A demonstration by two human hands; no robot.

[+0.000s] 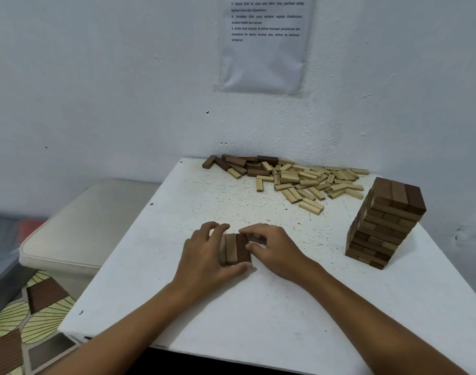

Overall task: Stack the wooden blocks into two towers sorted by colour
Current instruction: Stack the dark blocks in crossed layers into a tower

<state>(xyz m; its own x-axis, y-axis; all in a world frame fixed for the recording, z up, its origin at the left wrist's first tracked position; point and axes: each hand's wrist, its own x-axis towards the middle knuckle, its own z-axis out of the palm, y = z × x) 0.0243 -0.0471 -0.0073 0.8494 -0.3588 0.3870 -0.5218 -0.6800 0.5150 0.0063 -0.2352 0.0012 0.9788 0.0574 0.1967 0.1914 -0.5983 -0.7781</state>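
Both grips, left hand [204,255] and right hand [272,247], clasping 3 blocks [235,250] on tabletop [258,307]: press sides flush, square ends, then release gently.

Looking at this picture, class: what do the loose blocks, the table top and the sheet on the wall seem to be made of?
Loose blocks: wood, apparently unvarnished; visible grain, matte pale and dark brown faces.
Table top: material unclear under a matte white coat, likely paint; dark specks where it has chipped.
Sheet: printed paper, seemingly in a glossy plastic sleeve; it shows creases and sheen.
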